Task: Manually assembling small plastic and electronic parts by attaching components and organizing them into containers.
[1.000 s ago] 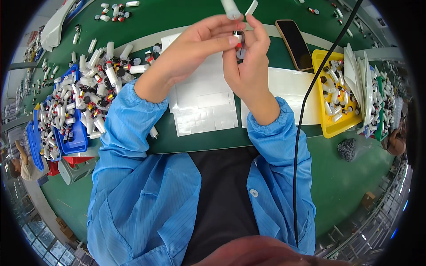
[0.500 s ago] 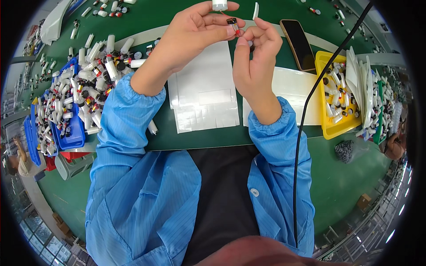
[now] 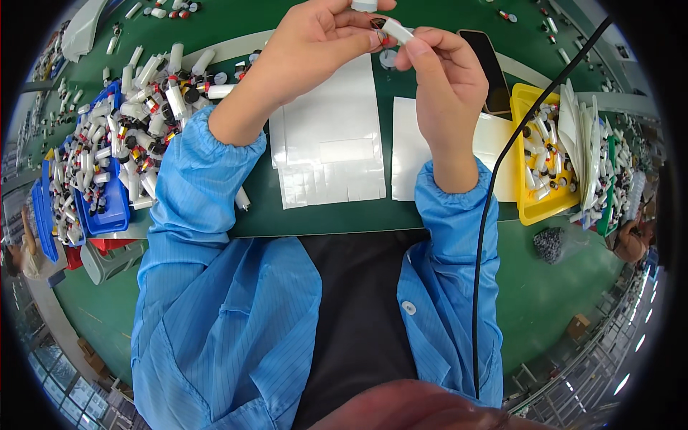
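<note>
Pinching white strip (image 3: 398, 31) with right fingers (image 3: 418, 51) near phone (image 3: 491, 66), wired part (image 3: 377, 24) with left fingers (image 3: 356, 45), over green surface (image 3: 322, 223).

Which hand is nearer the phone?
Right: the right hand is at the phone's left edge, partly overlapping it in view; the left hand is farther left.

Right hand (image 3: 450, 82) now farther right, partly covering phone (image 3: 487, 66). White strip (image 3: 398, 31), upright before, now slants from right thumb toward left hand's (image 3: 304, 54) fingertips.
</note>
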A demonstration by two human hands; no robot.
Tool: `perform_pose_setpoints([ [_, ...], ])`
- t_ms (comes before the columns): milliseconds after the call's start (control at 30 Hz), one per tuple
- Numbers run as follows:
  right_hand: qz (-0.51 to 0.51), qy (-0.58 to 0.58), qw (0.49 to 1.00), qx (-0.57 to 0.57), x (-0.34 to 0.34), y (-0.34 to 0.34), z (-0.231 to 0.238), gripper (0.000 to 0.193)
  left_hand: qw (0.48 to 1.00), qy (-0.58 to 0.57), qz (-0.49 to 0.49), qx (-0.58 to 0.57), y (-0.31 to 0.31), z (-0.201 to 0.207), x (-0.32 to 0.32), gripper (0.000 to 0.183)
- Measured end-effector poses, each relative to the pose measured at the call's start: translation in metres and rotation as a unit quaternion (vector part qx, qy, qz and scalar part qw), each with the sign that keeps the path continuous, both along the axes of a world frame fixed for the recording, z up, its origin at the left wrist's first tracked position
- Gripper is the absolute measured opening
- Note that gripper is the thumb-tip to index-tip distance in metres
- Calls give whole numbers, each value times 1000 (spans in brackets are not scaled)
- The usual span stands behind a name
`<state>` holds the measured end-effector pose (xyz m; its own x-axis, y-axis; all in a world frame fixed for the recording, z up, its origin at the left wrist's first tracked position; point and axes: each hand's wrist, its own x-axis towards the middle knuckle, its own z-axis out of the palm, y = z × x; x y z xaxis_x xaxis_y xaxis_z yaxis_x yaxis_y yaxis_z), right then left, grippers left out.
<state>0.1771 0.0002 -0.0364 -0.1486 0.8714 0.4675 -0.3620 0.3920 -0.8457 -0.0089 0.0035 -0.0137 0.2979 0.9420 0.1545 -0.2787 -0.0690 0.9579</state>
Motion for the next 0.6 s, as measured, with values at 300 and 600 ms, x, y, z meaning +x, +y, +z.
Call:
perform_pose_setpoints([
  [300, 58, -41, 992, -106, 4, 4, 2, 14, 999, 33, -35, -17, -1, 4, 0, 39],
  [600, -42, -61, 993, -93, -4, 1, -1, 14, 999, 16, -49, -10, -11, 17, 4, 43],
])
